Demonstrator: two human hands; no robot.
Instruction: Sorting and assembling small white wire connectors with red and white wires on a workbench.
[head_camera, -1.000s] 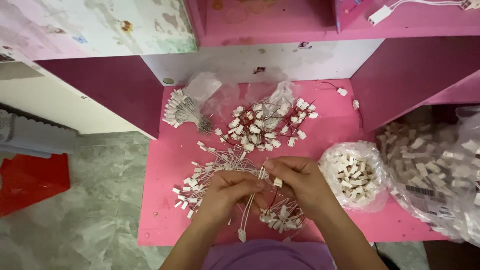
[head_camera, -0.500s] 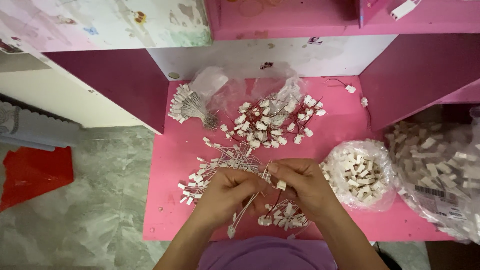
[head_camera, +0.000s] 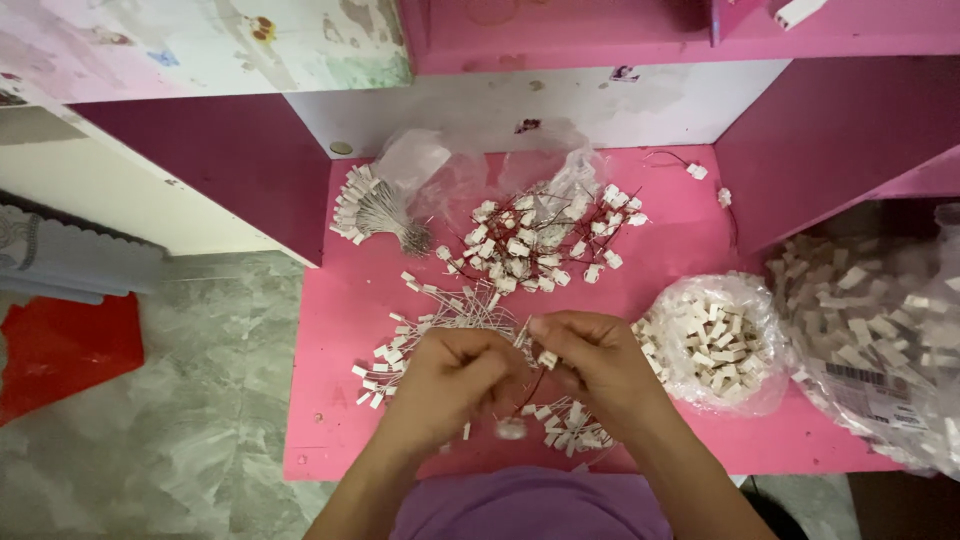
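White connector (head_camera: 547, 358) pinched between left hand (head_camera: 452, 382), right hand (head_camera: 598, 365); pink desk (head_camera: 690, 225).

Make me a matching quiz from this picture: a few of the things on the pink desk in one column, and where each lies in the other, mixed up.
Things:
1. tied bundle of white-tipped wires
2. pile of red-wired connectors
3. open clear bag of white plastic pieces
4. small white connector

Places:
A. right of the hands, near the desk's front
B. pinched between the left hand and right hand
C. back left of the desk
D. back middle, on crumpled plastic

Pairs: 1-C, 2-D, 3-A, 4-B
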